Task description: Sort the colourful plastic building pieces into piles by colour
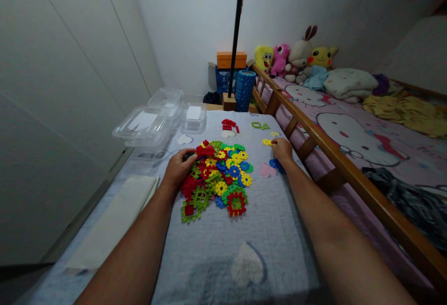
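Note:
A heap of red, green, yellow and blue plastic interlocking pieces [218, 177] lies on a pale quilted cloth [223, 249]. My left hand [179, 166] rests curled on the heap's left edge, its fingers closed over red pieces. My right hand [282, 149] is at the cloth's right side with its fingers pinched on a small yellow piece [267, 142]. Blue pieces [275, 164] lie just under that wrist. Small sorted groups sit farther back: red pieces [229, 125] and green pieces [260, 125].
Clear plastic containers [146, 125] and lids [193, 114] stand at the back left. A wooden bed rail [335, 165] runs along the right, with a bed and plush toys [296, 56] behind. A black pole [235, 35], a blue roller [244, 90] and boxes stand at the far end.

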The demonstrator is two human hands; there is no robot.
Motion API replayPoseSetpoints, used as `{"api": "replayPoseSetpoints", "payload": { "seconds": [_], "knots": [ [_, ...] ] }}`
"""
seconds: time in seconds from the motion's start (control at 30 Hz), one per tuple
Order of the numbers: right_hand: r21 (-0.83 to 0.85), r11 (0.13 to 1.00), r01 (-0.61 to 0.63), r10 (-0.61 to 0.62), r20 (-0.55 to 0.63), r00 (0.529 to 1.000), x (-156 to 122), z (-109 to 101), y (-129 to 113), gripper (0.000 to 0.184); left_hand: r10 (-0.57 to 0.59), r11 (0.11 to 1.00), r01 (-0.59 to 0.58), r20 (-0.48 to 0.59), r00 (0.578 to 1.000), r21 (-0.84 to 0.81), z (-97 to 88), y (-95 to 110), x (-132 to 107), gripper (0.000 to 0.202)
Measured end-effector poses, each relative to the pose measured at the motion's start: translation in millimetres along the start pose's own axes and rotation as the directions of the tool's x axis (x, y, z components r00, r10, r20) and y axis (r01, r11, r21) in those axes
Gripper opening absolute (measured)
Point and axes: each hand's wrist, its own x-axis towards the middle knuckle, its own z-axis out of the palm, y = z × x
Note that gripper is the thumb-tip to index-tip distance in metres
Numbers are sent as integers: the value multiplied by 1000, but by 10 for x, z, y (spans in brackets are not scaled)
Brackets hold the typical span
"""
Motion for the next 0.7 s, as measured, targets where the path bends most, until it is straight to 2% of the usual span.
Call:
{"api": "replayPoseSetpoints", "payload": {
  "seconds": [0.17,0.37,0.47,0.57,0.7],
  "knots": [
    [182,983,36,-30,-37,999,-20,-55,-231,36,7,1000,-7,-6,1000,4,1,-8,4,51],
    [389,900,194,-245,85,966,-335,120,-757,31,-7,1000,7,-4,1000,12,-6,24,-8,51],
    [362,914,185,-243,123,962,-507,212,-916,37,-7,1000,7,-3,1000,19,-11,34,-6,52],
    [291,943,161,-217,172,961,-601,233,-972,43,4,1000,-4,-2,1000,30,-17,36,-1,51],
    [270,939,212,-267,186,946,-630,225,-972,34,2,1000,-2,-4,1000,29,-17,34,-1,51]
  ]
}}
